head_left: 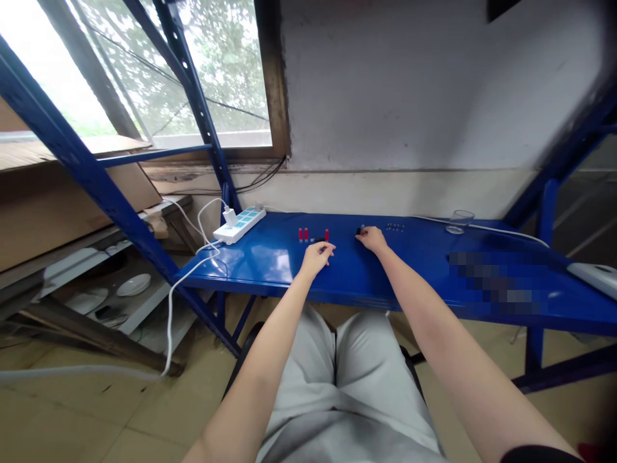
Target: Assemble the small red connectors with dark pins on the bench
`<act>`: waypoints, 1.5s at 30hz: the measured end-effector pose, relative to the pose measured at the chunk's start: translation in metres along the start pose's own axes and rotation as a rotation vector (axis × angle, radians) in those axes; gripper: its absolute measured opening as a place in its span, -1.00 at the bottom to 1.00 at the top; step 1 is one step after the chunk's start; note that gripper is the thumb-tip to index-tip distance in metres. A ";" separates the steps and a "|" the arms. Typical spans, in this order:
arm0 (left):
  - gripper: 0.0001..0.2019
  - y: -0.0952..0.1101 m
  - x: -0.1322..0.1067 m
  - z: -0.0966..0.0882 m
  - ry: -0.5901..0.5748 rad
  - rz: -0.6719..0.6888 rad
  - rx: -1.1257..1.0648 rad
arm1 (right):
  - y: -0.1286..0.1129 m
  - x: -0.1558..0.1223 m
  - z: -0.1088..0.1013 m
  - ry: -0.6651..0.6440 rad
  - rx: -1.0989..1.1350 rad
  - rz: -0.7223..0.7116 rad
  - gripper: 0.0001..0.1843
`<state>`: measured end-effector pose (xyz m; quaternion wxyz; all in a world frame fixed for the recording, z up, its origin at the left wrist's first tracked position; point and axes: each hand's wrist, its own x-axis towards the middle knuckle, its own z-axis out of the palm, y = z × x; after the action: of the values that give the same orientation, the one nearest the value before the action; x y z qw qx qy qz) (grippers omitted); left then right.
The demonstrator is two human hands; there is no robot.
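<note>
Small black piece (359, 231), shape unclear, at the right hand (371, 238)

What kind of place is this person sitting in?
Probably a small workshop: there's a shiny blue workbench with little red pieces on it, and a white power strip with a plug in it.
</note>
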<state>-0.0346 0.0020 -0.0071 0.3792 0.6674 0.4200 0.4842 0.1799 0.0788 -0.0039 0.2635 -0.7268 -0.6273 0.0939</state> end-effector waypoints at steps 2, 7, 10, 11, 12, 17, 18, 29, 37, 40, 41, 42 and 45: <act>-0.73 0.001 0.000 0.000 -0.001 0.001 0.004 | 0.000 0.000 0.000 0.005 -0.002 0.006 -0.80; -0.72 -0.001 0.000 0.000 0.001 0.000 0.016 | 0.002 -0.001 -0.001 0.030 0.004 0.029 -0.79; -0.71 -0.001 0.000 0.000 -0.011 0.003 0.016 | 0.005 0.000 -0.002 0.047 0.000 0.034 -0.81; -0.71 -0.001 0.000 0.000 -0.013 0.001 0.018 | 0.006 0.001 -0.002 0.046 0.000 0.035 -0.82; -0.71 0.000 -0.001 0.000 -0.013 -0.003 0.020 | 0.007 0.002 -0.002 0.046 0.000 0.037 -0.82; -0.73 0.004 -0.002 -0.001 -0.013 -0.006 0.026 | 0.012 0.005 -0.002 0.067 -0.005 0.046 -0.83; -0.74 0.004 -0.002 -0.001 -0.014 -0.002 0.026 | 0.013 0.006 -0.002 0.071 -0.006 0.050 -0.83; -0.74 0.000 -0.001 0.000 -0.016 -0.007 0.031 | 0.014 0.012 -0.006 -0.002 -0.050 0.091 -0.84; -0.74 0.002 -0.001 0.000 -0.016 -0.011 0.041 | 0.028 0.014 -0.018 -0.056 0.009 0.063 -0.95; -0.74 0.002 -0.001 0.000 -0.014 -0.011 0.042 | 0.032 0.011 -0.018 -0.040 0.043 0.058 -0.94; -0.74 0.002 -0.001 0.000 -0.014 -0.011 0.041 | 0.032 0.011 -0.017 -0.030 0.056 0.057 -0.93; -0.74 0.001 -0.001 0.000 -0.011 -0.010 0.039 | 0.032 0.010 -0.017 -0.019 0.068 0.056 -0.93; -0.75 0.001 0.000 -0.001 0.015 -0.016 0.027 | 0.030 0.009 -0.017 0.002 0.086 0.054 -0.93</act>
<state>-0.0350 0.0015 -0.0065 0.3708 0.6654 0.4345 0.4806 0.2153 0.0809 -0.0027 0.2923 -0.7315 -0.6028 0.1272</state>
